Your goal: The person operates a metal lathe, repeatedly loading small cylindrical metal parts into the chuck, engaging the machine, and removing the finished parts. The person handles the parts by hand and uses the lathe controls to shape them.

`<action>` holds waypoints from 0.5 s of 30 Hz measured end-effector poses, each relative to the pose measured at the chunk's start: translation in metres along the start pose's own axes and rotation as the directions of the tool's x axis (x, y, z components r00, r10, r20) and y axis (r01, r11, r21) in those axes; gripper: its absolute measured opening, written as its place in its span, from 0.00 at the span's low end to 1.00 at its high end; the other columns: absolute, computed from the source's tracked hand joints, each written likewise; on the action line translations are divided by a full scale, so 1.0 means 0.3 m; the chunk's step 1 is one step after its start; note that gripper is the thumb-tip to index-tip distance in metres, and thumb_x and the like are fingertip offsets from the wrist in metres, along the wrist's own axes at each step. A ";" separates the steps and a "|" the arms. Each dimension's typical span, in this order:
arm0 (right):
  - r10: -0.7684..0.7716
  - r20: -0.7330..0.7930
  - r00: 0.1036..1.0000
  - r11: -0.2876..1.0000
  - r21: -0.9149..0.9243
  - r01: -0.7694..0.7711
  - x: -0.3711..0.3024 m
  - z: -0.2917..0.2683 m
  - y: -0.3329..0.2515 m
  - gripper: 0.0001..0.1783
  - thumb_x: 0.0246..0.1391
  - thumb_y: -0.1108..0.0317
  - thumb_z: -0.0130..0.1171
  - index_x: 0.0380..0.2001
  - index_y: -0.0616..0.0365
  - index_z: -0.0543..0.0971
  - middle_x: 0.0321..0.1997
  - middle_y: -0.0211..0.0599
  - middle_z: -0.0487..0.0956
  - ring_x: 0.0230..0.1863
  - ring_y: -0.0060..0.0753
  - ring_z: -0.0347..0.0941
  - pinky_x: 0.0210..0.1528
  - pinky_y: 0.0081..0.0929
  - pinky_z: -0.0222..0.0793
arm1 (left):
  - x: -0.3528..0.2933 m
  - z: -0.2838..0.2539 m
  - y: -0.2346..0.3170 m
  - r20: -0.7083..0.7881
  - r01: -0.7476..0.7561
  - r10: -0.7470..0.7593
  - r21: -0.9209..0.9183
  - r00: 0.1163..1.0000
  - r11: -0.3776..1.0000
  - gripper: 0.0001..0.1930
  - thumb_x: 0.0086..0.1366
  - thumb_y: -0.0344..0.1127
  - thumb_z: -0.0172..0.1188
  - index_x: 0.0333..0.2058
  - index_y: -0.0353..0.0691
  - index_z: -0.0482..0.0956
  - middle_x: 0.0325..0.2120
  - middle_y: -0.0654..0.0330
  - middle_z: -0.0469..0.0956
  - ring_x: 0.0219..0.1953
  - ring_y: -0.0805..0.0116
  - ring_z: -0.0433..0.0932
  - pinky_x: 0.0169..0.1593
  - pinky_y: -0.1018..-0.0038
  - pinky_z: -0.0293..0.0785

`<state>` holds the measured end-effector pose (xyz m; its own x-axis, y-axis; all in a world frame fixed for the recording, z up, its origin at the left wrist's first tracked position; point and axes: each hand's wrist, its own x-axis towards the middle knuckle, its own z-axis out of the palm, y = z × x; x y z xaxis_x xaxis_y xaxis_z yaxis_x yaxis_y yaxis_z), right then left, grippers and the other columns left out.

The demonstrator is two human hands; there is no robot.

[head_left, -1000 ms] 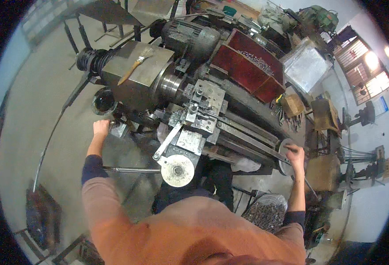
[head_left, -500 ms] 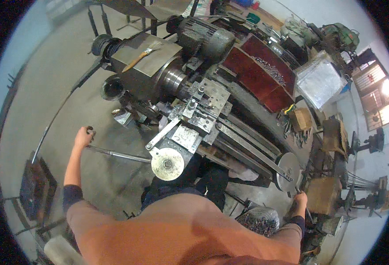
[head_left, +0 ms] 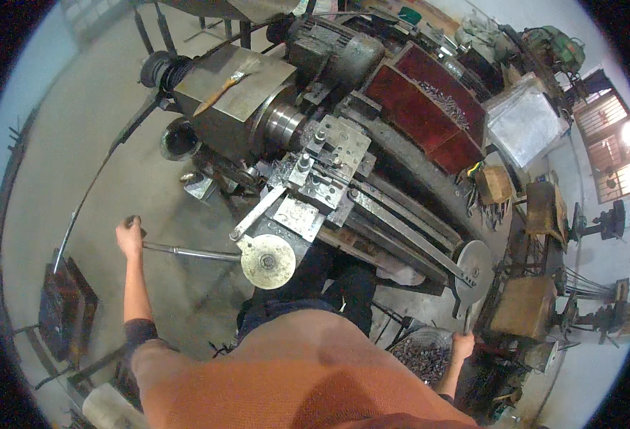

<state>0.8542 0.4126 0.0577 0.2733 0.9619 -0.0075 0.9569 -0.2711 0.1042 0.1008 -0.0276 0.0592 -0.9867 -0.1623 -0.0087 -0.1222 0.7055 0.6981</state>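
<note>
On the left, my left hand (head_left: 130,237) is closed around the outer end of a long metal lever (head_left: 193,252). That lever runs to a pale round dial (head_left: 267,262) on the front of a small lathe's carriage (head_left: 302,213). At the lower right, my right hand (head_left: 462,345) grips a handle (head_left: 468,319) beside a grey metal disc (head_left: 475,267) at the end of the lathe bed. Metal chips lie around the tool slide (head_left: 337,142), close to the shiny spindle chuck (head_left: 285,124).
A wooden-handled brush (head_left: 219,94) lies on the headstock cover (head_left: 240,79). Behind stand an electric motor (head_left: 336,53) and a red tray (head_left: 423,107) of small metal parts. A container of small dark pieces (head_left: 421,355) sits by my right arm. Tools lie near a cardboard box (head_left: 496,184).
My right hand has swung down and toward me with the handle. My left hand sits slightly lower, still on its lever. The whole view has shifted a little.
</note>
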 end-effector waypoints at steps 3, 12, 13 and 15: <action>-0.057 -0.104 0.993 0.988 0.138 0.071 -0.016 0.069 0.005 0.20 0.29 0.61 0.54 0.30 0.61 0.74 0.30 0.57 0.74 0.36 0.59 0.70 0.38 0.46 0.66 | 0.031 0.021 -0.042 -0.018 -0.058 0.057 -0.051 0.998 0.997 0.15 0.52 0.40 0.55 0.35 0.36 0.77 0.14 0.57 0.75 0.17 0.71 0.75 0.26 0.76 0.69; -0.049 -0.031 0.998 0.960 0.274 0.056 -0.114 -0.010 -0.076 0.18 0.32 0.60 0.53 0.27 0.63 0.72 0.29 0.58 0.73 0.34 0.61 0.68 0.36 0.47 0.63 | 0.095 0.088 -0.034 -0.053 -0.144 0.135 -0.244 0.989 0.959 0.13 0.54 0.33 0.55 0.34 0.30 0.76 0.16 0.56 0.75 0.16 0.72 0.74 0.24 0.78 0.69; -0.055 -0.045 0.998 0.962 0.267 0.065 -0.120 -0.013 -0.077 0.18 0.32 0.60 0.53 0.27 0.62 0.72 0.29 0.58 0.73 0.34 0.61 0.68 0.36 0.47 0.63 | 0.089 0.083 -0.024 -0.058 -0.153 0.142 -0.280 0.988 0.948 0.12 0.54 0.32 0.55 0.34 0.28 0.76 0.16 0.56 0.75 0.16 0.72 0.74 0.23 0.79 0.69; -0.070 -0.069 0.995 0.964 0.251 0.085 -0.124 -0.012 -0.074 0.18 0.31 0.60 0.53 0.27 0.62 0.72 0.29 0.58 0.73 0.34 0.61 0.68 0.35 0.48 0.63 | 0.119 0.100 -0.071 -0.071 -0.168 0.152 -0.374 0.986 0.912 0.12 0.54 0.30 0.54 0.34 0.26 0.75 0.17 0.55 0.75 0.17 0.71 0.74 0.22 0.79 0.69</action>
<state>0.8224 0.3828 0.0593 0.1982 0.9787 0.0543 0.9707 -0.1883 -0.1495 0.0650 -0.0277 0.0227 -0.9836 -0.1023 0.1485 0.0939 0.4126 0.9060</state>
